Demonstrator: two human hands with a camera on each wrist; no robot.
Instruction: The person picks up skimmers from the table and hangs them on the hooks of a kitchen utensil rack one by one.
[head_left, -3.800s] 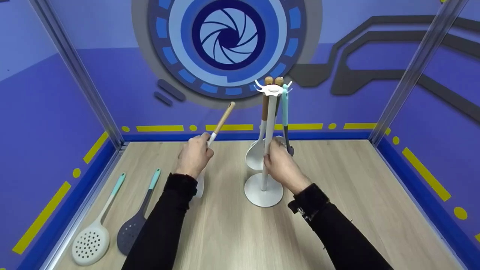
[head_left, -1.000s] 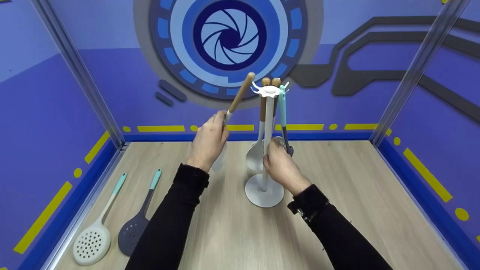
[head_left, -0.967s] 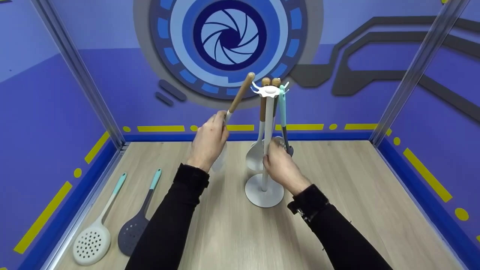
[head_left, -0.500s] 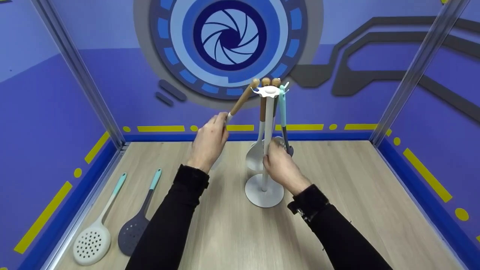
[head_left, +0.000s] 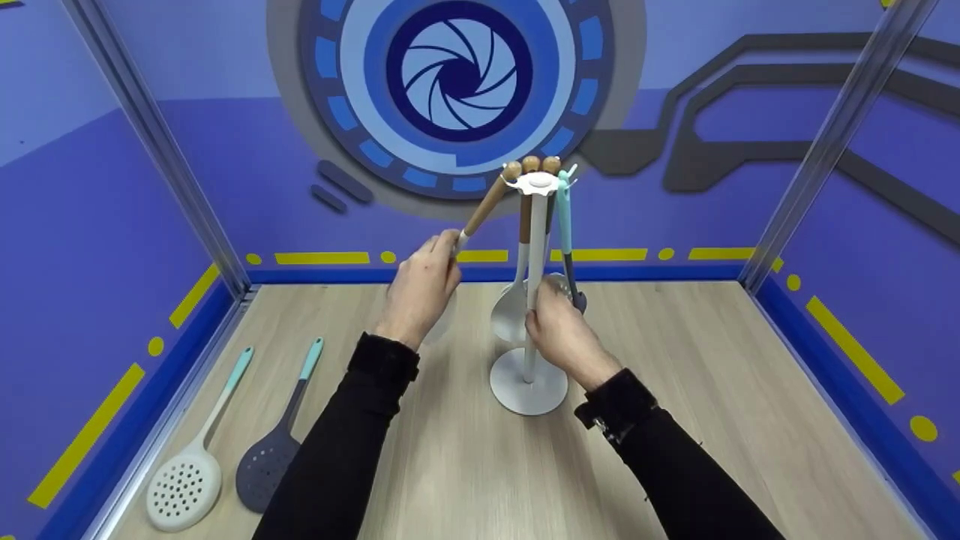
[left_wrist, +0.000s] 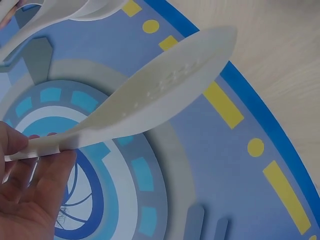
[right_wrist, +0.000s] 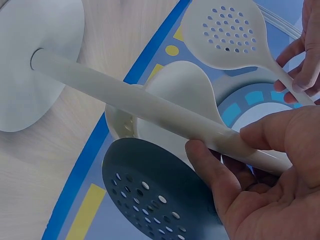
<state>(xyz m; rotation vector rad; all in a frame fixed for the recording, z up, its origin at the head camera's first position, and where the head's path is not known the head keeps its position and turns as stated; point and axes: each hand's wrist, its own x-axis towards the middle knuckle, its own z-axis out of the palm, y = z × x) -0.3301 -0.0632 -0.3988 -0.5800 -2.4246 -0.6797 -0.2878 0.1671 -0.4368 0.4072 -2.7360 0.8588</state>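
My left hand pinches the pale neck of a white skimmer with a wooden handle. The handle's top end meets a left hook of the white utensil stand, and the skimmer hangs slanted. Its perforated head shows in the right wrist view. My right hand grips the stand's pole midway. Two other wooden-handled utensils hang at the back, one with a broad white spoon-like head. On the right hangs a teal-handled dark skimmer. Whether the held handle's hole is over the hook is too small to tell.
A white skimmer with a teal handle and a dark perforated turner lie on the wooden table at the left. The stand's round base rests mid-table. Blue patterned walls enclose the back and sides.
My left hand has carried the skimmer up and right, from left of the stand. In the last second its handle end has come down onto the hook. My right hand stays on the pole.
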